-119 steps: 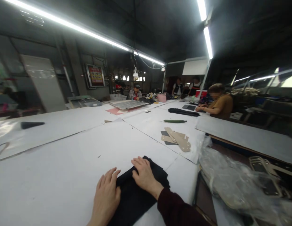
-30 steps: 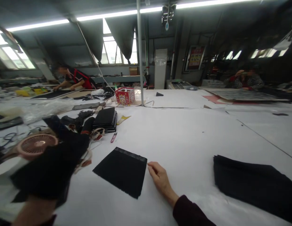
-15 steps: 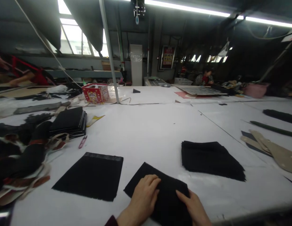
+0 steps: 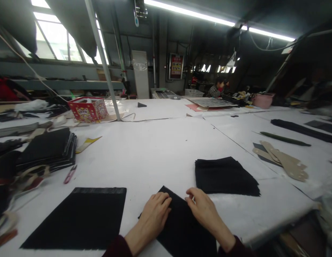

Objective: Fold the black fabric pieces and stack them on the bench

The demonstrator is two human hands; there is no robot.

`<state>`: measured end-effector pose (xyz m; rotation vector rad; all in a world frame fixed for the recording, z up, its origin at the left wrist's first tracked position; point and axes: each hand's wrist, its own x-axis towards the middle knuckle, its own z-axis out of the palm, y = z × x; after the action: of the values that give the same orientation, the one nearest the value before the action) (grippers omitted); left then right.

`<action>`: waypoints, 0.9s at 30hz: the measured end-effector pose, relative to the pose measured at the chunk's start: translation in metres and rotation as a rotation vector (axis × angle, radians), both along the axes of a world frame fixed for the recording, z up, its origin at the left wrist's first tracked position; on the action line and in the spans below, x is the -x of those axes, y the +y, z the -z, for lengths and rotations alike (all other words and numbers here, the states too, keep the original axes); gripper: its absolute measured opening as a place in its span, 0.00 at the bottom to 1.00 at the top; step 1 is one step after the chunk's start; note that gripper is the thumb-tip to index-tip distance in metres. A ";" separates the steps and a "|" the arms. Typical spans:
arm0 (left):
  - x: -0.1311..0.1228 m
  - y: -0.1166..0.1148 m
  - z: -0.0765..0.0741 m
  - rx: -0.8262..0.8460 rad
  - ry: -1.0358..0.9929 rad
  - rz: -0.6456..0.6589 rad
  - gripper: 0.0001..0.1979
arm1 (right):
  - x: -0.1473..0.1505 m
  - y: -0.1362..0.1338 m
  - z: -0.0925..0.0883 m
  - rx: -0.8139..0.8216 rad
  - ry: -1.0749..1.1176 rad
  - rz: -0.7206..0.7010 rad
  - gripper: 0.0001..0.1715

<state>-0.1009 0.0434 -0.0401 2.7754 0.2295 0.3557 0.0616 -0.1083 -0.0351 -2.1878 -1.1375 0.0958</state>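
Observation:
A black fabric piece (image 4: 187, 233) lies at the near edge of the white table, partly under my hands. My left hand (image 4: 156, 210) is closed at its left side, fingers bunched on the cloth near the far corner; the thumb is mostly hidden. My right hand (image 4: 202, 207) hovers at the far right edge of the same piece, fingers bent, with a gap between thumb and forefinger and nothing visible between them. To the left a black fabric panel (image 4: 80, 219) lies flat, with a shinier strip along its far edge. A stack of black fabric pieces (image 4: 224, 176) sits beyond my right hand.
At left are a folded black stack (image 4: 48, 146), pink thread snips (image 4: 70, 174) and a red patterned box (image 4: 88, 109) beside a metal pole (image 4: 103, 60). Beige templates (image 4: 285, 160) and a dark green strip (image 4: 285, 139) lie right. A person (image 4: 216, 89) sits far back.
My right hand has let go of the fabric's right edge and moved up toward its far edge. My left hand stays on the cloth. The view has turned to the right.

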 end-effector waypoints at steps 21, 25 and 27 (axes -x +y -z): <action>-0.005 0.017 0.025 -0.078 -0.080 -0.055 0.11 | 0.027 0.065 0.033 -0.008 -0.036 0.016 0.08; -0.006 0.017 0.023 -0.093 -0.070 -0.050 0.11 | 0.025 0.066 0.034 -0.068 0.057 -0.006 0.14; -0.006 0.017 0.023 -0.101 -0.066 -0.045 0.11 | 0.024 0.065 0.037 -0.092 0.082 -0.006 0.21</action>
<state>-0.0954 0.0603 -0.0630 2.8554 0.2650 0.4822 0.0372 -0.0429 -0.0717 -2.0811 -1.0817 0.1318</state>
